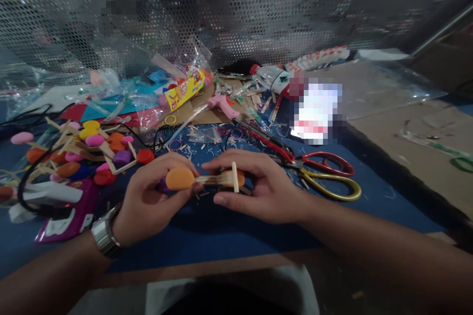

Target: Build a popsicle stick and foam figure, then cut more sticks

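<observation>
Between my two hands is a small wooden-stick model [212, 179] with orange rounded pieces and a short pale crosspiece at its right end. My left hand [150, 197] pinches the left end beside a large orange disc [180, 178]; a bit of purple shows behind that disc. Fingers and thumb of my right hand [258, 184] close round the other end, just behind the crosspiece [235, 177]. The model is held above the blue tabletop [207, 246], and its underside is hidden.
Similar stick pieces with coloured discs [94, 140] pile up at left, by a purple packet [70, 216]. Scissors with red and yellow handles [330, 182] lie right of my hands. Behind are a pink glue gun [223, 105], a bottle [271, 78] and a lit phone [316, 110].
</observation>
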Tool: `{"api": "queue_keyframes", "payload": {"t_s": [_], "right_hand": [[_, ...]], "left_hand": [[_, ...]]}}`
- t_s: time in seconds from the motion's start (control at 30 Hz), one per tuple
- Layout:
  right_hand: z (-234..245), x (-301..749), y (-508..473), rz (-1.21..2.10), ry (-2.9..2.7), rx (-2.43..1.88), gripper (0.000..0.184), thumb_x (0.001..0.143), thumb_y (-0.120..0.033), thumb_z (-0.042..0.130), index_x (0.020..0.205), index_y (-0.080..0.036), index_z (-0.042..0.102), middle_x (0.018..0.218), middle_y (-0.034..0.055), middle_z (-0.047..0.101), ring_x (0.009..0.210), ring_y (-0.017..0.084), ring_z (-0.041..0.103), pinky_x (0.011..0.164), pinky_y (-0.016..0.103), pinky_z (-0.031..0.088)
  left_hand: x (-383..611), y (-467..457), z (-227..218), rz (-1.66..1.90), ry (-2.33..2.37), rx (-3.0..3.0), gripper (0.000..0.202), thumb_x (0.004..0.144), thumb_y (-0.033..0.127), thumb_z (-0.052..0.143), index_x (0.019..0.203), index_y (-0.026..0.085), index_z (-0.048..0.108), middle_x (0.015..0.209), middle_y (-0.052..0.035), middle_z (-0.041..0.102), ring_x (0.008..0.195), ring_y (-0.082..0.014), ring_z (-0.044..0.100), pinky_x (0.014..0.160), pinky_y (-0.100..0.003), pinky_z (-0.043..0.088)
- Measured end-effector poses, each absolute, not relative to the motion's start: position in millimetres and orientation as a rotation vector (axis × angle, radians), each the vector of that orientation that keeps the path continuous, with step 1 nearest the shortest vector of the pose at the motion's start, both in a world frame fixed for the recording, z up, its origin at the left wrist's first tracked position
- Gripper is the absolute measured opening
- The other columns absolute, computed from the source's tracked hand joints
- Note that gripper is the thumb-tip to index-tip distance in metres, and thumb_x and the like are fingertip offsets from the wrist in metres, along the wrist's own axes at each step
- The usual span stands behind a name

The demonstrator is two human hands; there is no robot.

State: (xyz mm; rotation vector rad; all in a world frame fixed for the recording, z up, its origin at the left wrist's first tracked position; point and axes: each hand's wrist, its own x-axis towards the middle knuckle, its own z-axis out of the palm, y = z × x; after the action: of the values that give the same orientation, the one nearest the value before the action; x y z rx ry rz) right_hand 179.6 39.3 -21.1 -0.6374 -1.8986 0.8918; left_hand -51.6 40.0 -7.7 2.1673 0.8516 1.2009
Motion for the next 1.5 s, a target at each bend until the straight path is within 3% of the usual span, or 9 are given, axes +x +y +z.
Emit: {"api": "queue_keyframes", "payload": {"t_s": [0.07, 0.23, 0.67, 0.83, 0.97, 1.13, 1.27, 1.5], "right_hand": [[-21, 179, 39, 0.887, -1.897, -0.651, 0.036, 0.086, -0.027, 0.082, 0.119, -0.015, 0.073, 0.103, 0.0076, 0.077, 0.091, 0.015, 0.071, 0.084, 0.028, 0.055], [-21, 178, 40, 0.922, -1.894, -0.612, 0.017, 0.091, -0.024, 0.075, 0.107, -0.018, 0.078, 0.094, 0.0067, 0.076, 0.088, 0.015, 0.071, 0.082, 0.029, 0.056], [-23, 177, 40, 0.932, -1.878, -0.634, 0.014, 0.091, -0.026, 0.075, 0.103, -0.02, 0.079, 0.096, 0.0063, 0.074, 0.09, 0.016, 0.07, 0.082, 0.031, 0.056], [-19, 183, 38, 0.974, -1.917, -0.6, 0.032, 0.09, -0.026, 0.076, 0.12, -0.018, 0.073, 0.108, 0.0086, 0.075, 0.1, 0.018, 0.07, 0.092, 0.033, 0.055], [-19, 191, 39, 1.272, -1.792, -0.57, 0.042, 0.094, -0.032, 0.067, 0.134, -0.02, 0.068, 0.128, 0.0099, 0.071, 0.115, 0.022, 0.068, 0.102, 0.036, 0.052], [-22, 193, 44, 1.601, -1.56, -0.519, 0.03, 0.094, -0.03, 0.063, 0.116, -0.017, 0.079, 0.118, 0.0118, 0.071, 0.103, 0.023, 0.07, 0.088, 0.035, 0.058], [-23, 190, 44, 1.572, -1.584, -0.583, 0.027, 0.093, -0.022, 0.063, 0.114, -0.018, 0.08, 0.113, 0.0109, 0.072, 0.093, 0.019, 0.071, 0.081, 0.032, 0.058], [-26, 188, 42, 1.522, -1.591, -0.62, 0.024, 0.096, -0.024, 0.062, 0.11, -0.018, 0.081, 0.112, 0.0103, 0.073, 0.091, 0.017, 0.071, 0.08, 0.03, 0.059]], "left_hand": [[-51, 40, -7, 1.192, 0.857, 2.169, 0.013, 0.085, 0.01, 0.077, 0.087, 0.02, 0.069, 0.088, -0.0016, 0.073, 0.083, -0.0158, 0.071, 0.074, -0.028, 0.059], [-51, 39, -7, 1.193, 0.85, 2.157, 0.013, 0.084, 0.011, 0.078, 0.087, 0.02, 0.07, 0.088, -0.0028, 0.074, 0.084, -0.0177, 0.072, 0.074, -0.03, 0.06], [-51, 40, -9, 1.182, 0.846, 2.173, 0.013, 0.085, 0.013, 0.079, 0.088, 0.021, 0.069, 0.089, -0.0021, 0.074, 0.085, -0.0166, 0.071, 0.076, -0.029, 0.06], [-52, 40, -8, 1.186, 0.86, 2.136, 0.012, 0.085, 0.014, 0.078, 0.087, 0.021, 0.069, 0.088, -0.0015, 0.073, 0.084, -0.0162, 0.071, 0.076, -0.029, 0.06], [-52, 41, -7, 1.215, 0.852, 2.108, 0.012, 0.086, 0.014, 0.078, 0.085, 0.021, 0.069, 0.087, -0.0017, 0.073, 0.082, -0.0164, 0.071, 0.075, -0.029, 0.06], [-52, 40, -7, 1.198, 0.86, 2.128, 0.013, 0.086, 0.012, 0.076, 0.083, 0.021, 0.067, 0.088, -0.003, 0.073, 0.083, -0.0169, 0.071, 0.076, -0.031, 0.061], [-52, 39, -6, 1.152, 0.865, 2.174, 0.014, 0.086, 0.01, 0.075, 0.085, 0.021, 0.067, 0.09, -0.0035, 0.073, 0.084, -0.0172, 0.071, 0.076, -0.031, 0.06], [-53, 40, -5, 1.131, 0.84, 2.233, 0.015, 0.086, 0.01, 0.077, 0.087, 0.021, 0.066, 0.091, -0.0026, 0.073, 0.084, -0.016, 0.071, 0.075, -0.03, 0.06]]}}
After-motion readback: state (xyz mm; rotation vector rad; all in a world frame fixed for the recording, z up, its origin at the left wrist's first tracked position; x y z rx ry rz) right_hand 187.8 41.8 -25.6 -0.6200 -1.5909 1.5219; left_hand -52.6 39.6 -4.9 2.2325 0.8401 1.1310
